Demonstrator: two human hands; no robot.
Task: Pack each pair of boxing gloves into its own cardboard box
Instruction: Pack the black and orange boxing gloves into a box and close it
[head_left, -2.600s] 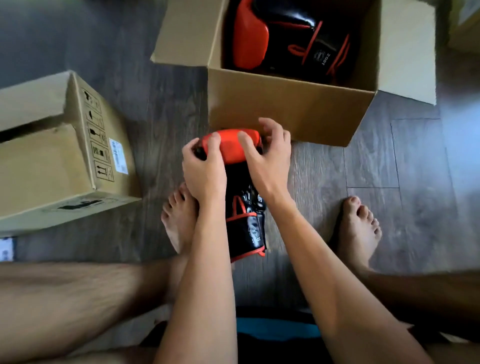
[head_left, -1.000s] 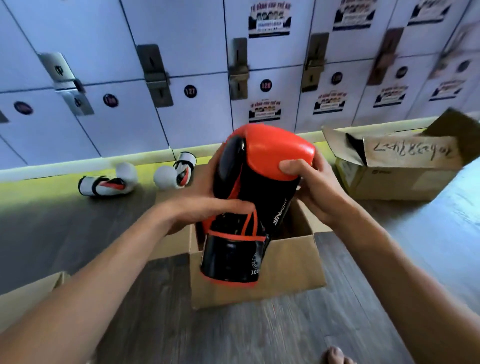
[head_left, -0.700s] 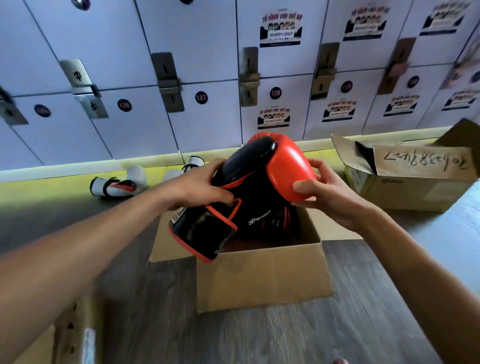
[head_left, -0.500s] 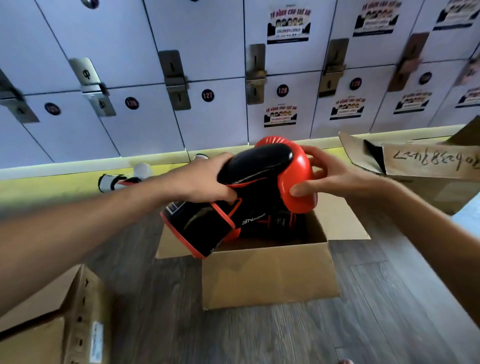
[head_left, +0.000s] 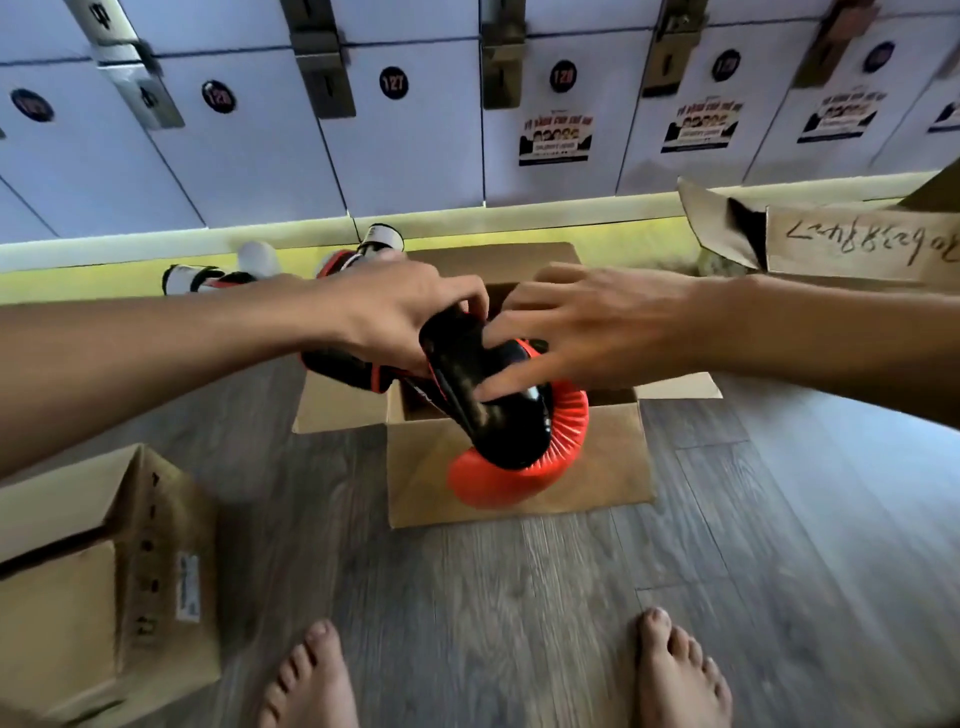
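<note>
I am holding the glove (head_left: 511, 434) over the twelve o'clock box (head_left: 615, 462), left hand (head_left: 395, 312) and right hand (head_left: 587, 332) both clasping it with their fingers; apparently loading, next needing its padded end tipped inside.

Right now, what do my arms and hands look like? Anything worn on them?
Both are bare. The left arm and right arm show no sleeve up to the frame edge. The left hand and right hand carry no wrap, ring, watch or band that I can see, though the picture is a bit blurred.
</note>
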